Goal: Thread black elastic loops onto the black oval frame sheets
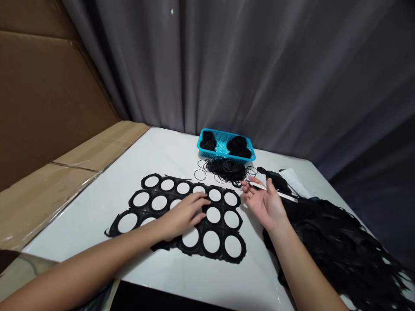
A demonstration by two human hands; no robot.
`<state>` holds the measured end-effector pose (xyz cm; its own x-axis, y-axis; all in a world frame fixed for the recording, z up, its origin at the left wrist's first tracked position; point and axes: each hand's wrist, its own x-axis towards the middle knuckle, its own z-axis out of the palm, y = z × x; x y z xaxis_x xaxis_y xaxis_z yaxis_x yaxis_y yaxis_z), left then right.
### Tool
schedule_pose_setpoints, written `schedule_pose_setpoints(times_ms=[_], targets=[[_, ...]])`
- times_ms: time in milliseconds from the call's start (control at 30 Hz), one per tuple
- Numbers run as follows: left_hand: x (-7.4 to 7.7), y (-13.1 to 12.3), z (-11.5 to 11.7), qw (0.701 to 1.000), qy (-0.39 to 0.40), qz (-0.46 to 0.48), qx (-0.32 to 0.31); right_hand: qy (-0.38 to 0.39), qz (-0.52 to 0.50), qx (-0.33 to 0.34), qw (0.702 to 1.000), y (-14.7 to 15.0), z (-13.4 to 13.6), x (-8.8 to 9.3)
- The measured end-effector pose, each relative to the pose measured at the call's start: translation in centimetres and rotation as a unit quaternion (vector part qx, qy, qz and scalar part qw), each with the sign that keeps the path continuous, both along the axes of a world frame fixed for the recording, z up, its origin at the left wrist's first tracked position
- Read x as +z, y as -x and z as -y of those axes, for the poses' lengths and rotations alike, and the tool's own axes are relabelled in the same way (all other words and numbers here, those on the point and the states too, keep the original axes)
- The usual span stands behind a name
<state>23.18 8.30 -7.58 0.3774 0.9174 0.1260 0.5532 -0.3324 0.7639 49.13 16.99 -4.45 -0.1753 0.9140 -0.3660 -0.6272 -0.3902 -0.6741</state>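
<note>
three rows of holes run across the black sheet [202,225], flat on the white table [194,278], long axis left to right, dipping slightly rightward! the left hand [183,214], loosely spread, covers some holes; the right hand [265,205], palm up, holds a slim white tool [285,197]. beyond sit black rings [227,167] and a blue basket [227,155], dark scraps [337,246] crowding the right.

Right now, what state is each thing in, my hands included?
Left hand: palm down on the black sheet, fingers slightly bent
Right hand: palm up, holding the white tool
White tool: held, tilted
Black sheet: spread flat, round holes cut through
Blue basket: upright, partly filled
Loose rings: piled, some scattered
Black heap: tangled
Curtain: hanging in folds
</note>
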Motion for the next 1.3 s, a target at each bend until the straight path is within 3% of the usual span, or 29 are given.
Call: schedule_pose_setpoints(times_ms=[167,367,467,567,633,733,800,1300], targets=[[-1.7,-0.5,0.8,0.990,-0.086,-0.111,-0.029,-0.096,0.115,0.000,0.989,0.9,0.1,-1.5],[-2.3,-0.2,1.0,0.963,-0.164,-0.210,-0.026,-0.160,0.221,0.011,0.962,1.7,-0.6,-1.1],[-2.2,-0.3,1.1,0.958,-0.170,-0.227,-0.032,-0.185,0.268,0.075,0.943,2.5,-0.7,-1.4],[-2.4,-0.5,1.2,0.956,-0.182,-0.225,-0.036,-0.219,0.315,0.173,0.907,3.4,-0.3,-2.2],[-2.7,-0.5,1.2,0.959,-0.188,-0.212,-0.032,-0.257,0.365,0.218,0.868,3.8,0.1,-2.7],[-3.0,-0.5,1.3,0.962,-0.181,-0.205,-0.030,-0.316,0.441,0.243,0.804,3.8,0.3,-3.0],[-3.1,-0.5,1.3,0.963,-0.176,-0.199,-0.030,-0.338,0.461,0.247,0.782,3.7,0.3,-3.1],[-3.2,-0.5,1.2,0.968,-0.172,-0.181,-0.032,-0.387,0.474,0.252,0.750,3.9,0.3,-3.6]])
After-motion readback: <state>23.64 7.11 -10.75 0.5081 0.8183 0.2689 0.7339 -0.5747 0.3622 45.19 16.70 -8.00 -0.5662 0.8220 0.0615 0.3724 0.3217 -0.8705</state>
